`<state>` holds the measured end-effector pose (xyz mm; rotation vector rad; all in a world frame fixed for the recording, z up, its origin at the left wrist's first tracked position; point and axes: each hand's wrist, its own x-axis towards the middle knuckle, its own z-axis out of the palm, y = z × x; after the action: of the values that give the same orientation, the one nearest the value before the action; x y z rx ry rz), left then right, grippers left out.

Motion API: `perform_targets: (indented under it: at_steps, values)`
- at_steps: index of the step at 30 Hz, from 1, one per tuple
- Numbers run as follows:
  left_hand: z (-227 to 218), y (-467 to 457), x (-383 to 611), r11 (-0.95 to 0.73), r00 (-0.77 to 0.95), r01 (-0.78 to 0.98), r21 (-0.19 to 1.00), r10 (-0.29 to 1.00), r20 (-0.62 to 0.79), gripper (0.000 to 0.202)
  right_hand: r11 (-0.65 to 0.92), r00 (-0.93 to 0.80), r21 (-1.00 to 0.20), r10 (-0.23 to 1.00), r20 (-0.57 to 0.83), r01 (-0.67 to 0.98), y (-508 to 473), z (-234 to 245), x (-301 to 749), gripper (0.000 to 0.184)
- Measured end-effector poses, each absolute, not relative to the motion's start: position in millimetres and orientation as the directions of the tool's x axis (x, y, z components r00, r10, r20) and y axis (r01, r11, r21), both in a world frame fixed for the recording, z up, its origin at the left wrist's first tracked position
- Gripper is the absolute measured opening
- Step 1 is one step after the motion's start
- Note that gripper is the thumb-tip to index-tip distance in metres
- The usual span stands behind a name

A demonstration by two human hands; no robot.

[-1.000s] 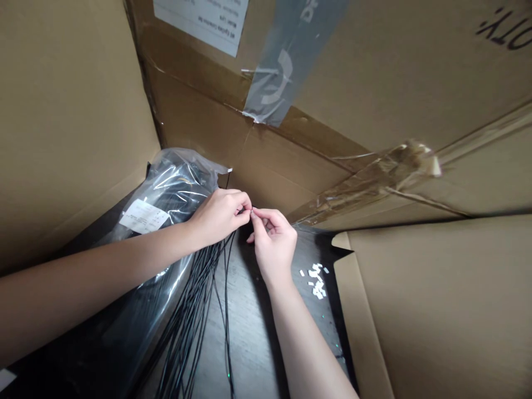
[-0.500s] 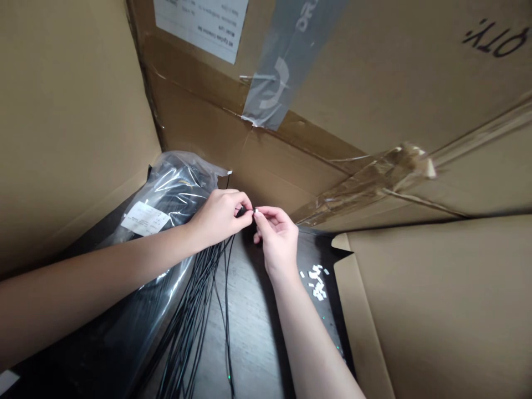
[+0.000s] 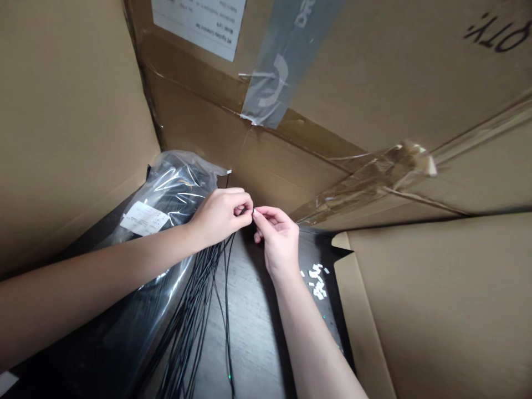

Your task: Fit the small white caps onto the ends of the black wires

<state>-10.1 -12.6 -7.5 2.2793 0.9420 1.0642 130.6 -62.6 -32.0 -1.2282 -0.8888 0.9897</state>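
Observation:
My left hand (image 3: 226, 213) is closed in a pinch on the end of a black cable, with its thumb and forefinger meeting my right hand. My right hand (image 3: 276, 235) is also pinched, its fingertips at the cable's tip; whatever small piece sits between them is mostly covered. Below my left hand hangs a bundle of thin black cables (image 3: 193, 305), running down toward me. One cable end with a white tip (image 3: 229, 172) sticks up behind my left hand. To the right of my right wrist lies a loose pile of small white pieces (image 3: 318, 282).
A clear plastic bag (image 3: 178, 172) with dark contents and a white label (image 3: 144, 218) lies at left. Large cardboard boxes (image 3: 332, 72) rise at the back and left. A cardboard flap (image 3: 440, 299) stands at right. Grey floor (image 3: 249, 321) shows between my arms.
Both hands stay pinched together in nearly the same place. My left fingers have curled slightly closer, and the small white bit seen at my right fingertips is now hidden.

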Motion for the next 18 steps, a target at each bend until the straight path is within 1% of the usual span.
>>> perform_targets:
  at_steps: [6, 11, 15, 18]
  values:
    - [-8.4, -12.1, -9.8, -0.651, 0.486, 0.399, 0.645, 0.747, 0.454, 0.010, 0.060, 0.314, -0.991, 0.949, 0.019, -0.121, -62.9, -31.1, 129.7, 0.019]
    - [-6.8, -12.2, -9.3, -0.659, 0.490, 0.423, 0.621, 0.743, 0.455, 0.010, 0.083, 0.299, -0.990, 0.953, 0.047, -0.112, -62.7, -33.5, 131.1, 0.025]
    - [-6.8, -12.3, -9.6, -0.665, 0.491, 0.428, 0.612, 0.740, 0.460, 0.010, 0.081, 0.268, -0.989, 0.962, 0.045, -0.125, -62.4, -34.6, 132.3, 0.018]
    - [-7.2, -12.1, -10.0, -0.671, 0.499, 0.423, 0.609, 0.733, 0.462, 0.010, 0.085, 0.270, -0.986, 0.962, 0.044, -0.141, -61.7, -35.1, 133.2, 0.017]
